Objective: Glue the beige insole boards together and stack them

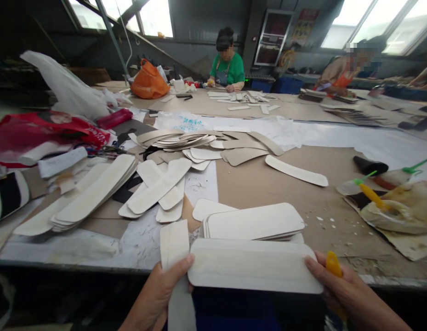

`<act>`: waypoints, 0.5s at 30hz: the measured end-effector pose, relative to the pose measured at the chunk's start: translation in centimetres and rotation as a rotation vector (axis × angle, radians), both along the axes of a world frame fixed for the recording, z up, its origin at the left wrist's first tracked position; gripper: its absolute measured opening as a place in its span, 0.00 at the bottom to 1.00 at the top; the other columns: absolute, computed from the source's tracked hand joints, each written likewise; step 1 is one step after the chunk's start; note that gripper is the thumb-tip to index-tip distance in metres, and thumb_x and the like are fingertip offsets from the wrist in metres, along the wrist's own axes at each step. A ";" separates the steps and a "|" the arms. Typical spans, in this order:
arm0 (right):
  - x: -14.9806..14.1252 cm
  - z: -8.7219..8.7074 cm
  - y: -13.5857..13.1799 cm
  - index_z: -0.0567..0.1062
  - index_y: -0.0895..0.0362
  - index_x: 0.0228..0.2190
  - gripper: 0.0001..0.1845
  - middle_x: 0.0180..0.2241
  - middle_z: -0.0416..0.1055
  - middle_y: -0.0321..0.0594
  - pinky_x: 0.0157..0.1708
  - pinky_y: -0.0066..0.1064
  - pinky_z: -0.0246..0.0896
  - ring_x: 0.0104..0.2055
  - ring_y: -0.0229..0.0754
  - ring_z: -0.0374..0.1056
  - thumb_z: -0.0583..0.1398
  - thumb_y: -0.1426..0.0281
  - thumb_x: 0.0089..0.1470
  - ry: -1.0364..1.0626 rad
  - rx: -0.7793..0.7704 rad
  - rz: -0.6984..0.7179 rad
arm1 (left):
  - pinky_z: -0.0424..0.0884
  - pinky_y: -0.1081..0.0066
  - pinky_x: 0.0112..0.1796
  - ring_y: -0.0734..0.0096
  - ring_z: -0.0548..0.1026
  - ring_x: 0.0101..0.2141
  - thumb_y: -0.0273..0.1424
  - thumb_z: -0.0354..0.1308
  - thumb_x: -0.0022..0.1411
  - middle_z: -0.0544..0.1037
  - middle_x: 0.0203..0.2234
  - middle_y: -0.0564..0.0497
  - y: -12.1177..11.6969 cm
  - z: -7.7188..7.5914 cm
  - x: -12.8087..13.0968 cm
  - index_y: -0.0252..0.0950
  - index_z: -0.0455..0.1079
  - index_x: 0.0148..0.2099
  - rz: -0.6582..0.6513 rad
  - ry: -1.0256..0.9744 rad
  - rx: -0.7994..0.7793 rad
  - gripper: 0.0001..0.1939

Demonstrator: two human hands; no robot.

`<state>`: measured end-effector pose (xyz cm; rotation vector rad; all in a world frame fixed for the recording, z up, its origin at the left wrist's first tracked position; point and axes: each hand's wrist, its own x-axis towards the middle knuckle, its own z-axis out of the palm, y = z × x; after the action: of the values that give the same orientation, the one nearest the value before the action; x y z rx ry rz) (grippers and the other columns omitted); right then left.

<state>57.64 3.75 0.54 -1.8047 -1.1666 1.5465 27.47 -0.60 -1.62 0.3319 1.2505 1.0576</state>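
A long off-white panel with rounded corners (254, 265) is held level at the table's front edge. My left hand (161, 289) pinches its left end between thumb and fingers. The same hand also has a narrow whitish strip (175, 243), which stands upright and hangs below the panel. My right hand (347, 285) grips the panel's right end, thumb on top. A tool with a yellow handle (333, 264) is tucked in that hand; its lower end is too blurred to name. Just behind the held panel lies a stack of similar panels (256, 220).
More panels (96, 193) lie in piles at the left, and crossed ones (161, 188) nearer the middle. A single curved piece (296, 171) rests on brown sheet. Glue-stained containers (389, 207) stand at the right. A red bag (51, 133) is at the left. Two people work across the table.
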 end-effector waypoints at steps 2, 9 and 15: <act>-0.4 0.6 0.4 0.72 0.56 0.31 0.26 0.20 0.62 0.31 0.19 0.22 0.54 0.21 0.34 0.56 0.59 0.46 0.41 0.001 0.018 -0.043 | 0.64 0.75 0.24 0.75 0.67 0.21 0.38 0.65 0.47 0.71 0.19 0.53 0.6 0.4 0.1 0.32 0.72 0.32 -0.005 0.007 0.039 0.14; -0.9 0.6 0.5 0.73 0.55 0.30 0.25 0.16 0.61 0.31 0.14 0.24 0.54 0.17 0.35 0.55 0.59 0.47 0.41 -0.123 0.083 -0.108 | 0.67 0.63 0.44 0.58 0.73 0.39 0.33 0.64 0.49 0.77 0.38 0.44 1.6 1.1 0.7 0.34 0.68 0.51 0.019 -0.076 0.170 0.26; -1.1 -0.2 0.3 0.72 0.54 0.28 0.24 0.15 0.61 0.32 0.13 0.26 0.55 0.16 0.36 0.56 0.56 0.46 0.43 -0.210 0.171 -0.099 | 0.64 0.62 0.49 0.57 0.72 0.45 0.30 0.62 0.53 0.76 0.44 0.43 1.4 1.1 0.5 0.35 0.58 0.59 0.010 -0.097 0.202 0.32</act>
<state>56.50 4.05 0.29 -1.9116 -1.2433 1.1872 27.93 0.80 -0.56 0.4235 1.0622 1.1985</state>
